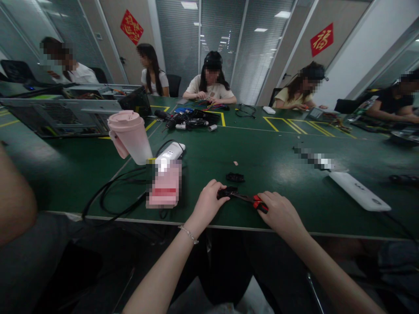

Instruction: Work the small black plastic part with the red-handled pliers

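Note:
Near the front edge of the green table, my left hand (211, 199) pinches a small black plastic part (225, 192) between thumb and fingers. My right hand (278, 209) is closed around the red and black handles of a pair of pliers (258, 203). The metal jaws reach left and meet the black part; whether they grip it, I cannot tell. Just beyond my hands lies another small black piece (235, 177), touched by neither hand. Farther off is a tiny pale scrap (235, 163).
To the left stand a pink cup (131, 135), a pink phone-like item (164, 187), a white power bank (172, 151) and black cables. An open computer case (65, 113) lies behind them. At right is another white power bank (360, 191). Several people sit across the table.

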Tool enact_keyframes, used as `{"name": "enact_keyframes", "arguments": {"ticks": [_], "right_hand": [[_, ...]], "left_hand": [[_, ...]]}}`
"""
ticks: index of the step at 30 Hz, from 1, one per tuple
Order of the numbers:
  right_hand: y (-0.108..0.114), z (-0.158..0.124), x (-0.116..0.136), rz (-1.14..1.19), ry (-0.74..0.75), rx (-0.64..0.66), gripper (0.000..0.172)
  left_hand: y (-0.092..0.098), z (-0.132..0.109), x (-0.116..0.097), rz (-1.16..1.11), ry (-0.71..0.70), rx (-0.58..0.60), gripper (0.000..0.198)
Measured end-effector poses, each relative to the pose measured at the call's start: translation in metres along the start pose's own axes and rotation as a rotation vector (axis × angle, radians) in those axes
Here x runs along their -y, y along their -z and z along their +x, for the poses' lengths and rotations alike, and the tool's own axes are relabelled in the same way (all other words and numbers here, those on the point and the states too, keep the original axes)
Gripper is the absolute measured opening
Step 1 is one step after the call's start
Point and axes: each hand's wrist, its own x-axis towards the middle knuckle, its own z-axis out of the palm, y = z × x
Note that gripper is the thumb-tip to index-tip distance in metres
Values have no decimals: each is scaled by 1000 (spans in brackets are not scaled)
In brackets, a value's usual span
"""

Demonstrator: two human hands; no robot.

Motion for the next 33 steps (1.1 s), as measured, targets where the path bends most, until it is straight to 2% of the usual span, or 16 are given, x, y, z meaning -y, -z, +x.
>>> {"name": "enact_keyframes", "arguments": {"ticks": [33], "right_hand": [[-6, 0, -4, 22, 31, -31, 16]], "left_hand": [[0, 0, 0, -8, -6, -1, 19]]}}
